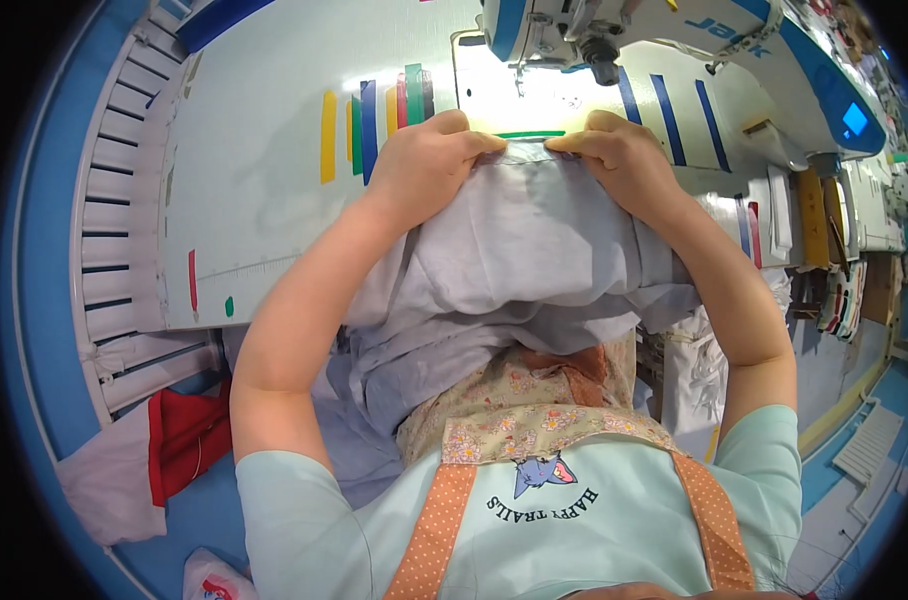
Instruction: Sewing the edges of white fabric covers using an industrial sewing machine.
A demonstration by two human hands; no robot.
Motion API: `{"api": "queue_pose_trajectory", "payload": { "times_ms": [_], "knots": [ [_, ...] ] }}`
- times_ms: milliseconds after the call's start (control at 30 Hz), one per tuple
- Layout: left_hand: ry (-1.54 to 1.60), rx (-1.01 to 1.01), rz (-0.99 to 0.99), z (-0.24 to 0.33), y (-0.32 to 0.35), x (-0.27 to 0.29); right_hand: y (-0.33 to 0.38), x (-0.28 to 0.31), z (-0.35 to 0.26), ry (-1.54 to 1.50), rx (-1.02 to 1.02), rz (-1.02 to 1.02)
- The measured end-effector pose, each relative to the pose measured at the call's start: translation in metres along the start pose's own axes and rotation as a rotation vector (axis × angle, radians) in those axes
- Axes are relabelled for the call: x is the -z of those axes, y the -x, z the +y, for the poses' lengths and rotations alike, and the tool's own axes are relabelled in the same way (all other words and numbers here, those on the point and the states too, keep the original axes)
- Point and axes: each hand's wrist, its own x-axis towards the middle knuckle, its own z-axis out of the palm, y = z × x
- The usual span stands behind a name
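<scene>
A pale grey-white piece of fabric (534, 235) hangs over the front edge of the sewing table and down onto my lap. Its far edge is stretched between my two hands, just in front of the lit needle area of the sewing machine (599, 55). My left hand (429, 165) pinches the left end of that edge between thumb and fingers. At the right end, my right hand (624, 160) pinches the same edge in a like way. A green strip (531, 134) on the table lies right beyond the fabric edge.
Coloured tape strips (369, 125) mark the white tabletop (274, 215) on both sides of the machine. A white slatted rack (104, 250) runs along the left. White and red cloth (179, 450) lies at lower left. Papers and a yellow-brown box (814, 215) stand at right.
</scene>
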Motion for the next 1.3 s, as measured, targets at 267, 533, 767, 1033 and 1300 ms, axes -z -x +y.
{"api": "queue_pose_trajectory", "payload": {
  "times_ms": [267, 533, 767, 1033, 1300],
  "knots": [
    [-0.091, -0.046, -0.11, -0.026, -0.023, 0.002, -0.026, 0.002, 0.021, 0.142, -0.222, -0.15],
    [-0.172, -0.077, -0.113, -0.039, -0.041, -0.003, -0.036, -0.004, 0.05, 0.21, -0.059, -0.06],
    [-0.141, -0.095, -0.086, -0.045, -0.047, -0.004, -0.039, -0.011, 0.062, 0.191, -0.024, 0.023],
    [-0.185, -0.084, -0.162, -0.046, -0.054, 0.0, -0.039, -0.016, 0.074, 0.337, 0.027, 0.057],
    [-0.152, -0.094, -0.189, -0.042, -0.05, 0.002, -0.036, -0.016, 0.083, 0.397, 0.132, 0.068]
  ]
}}
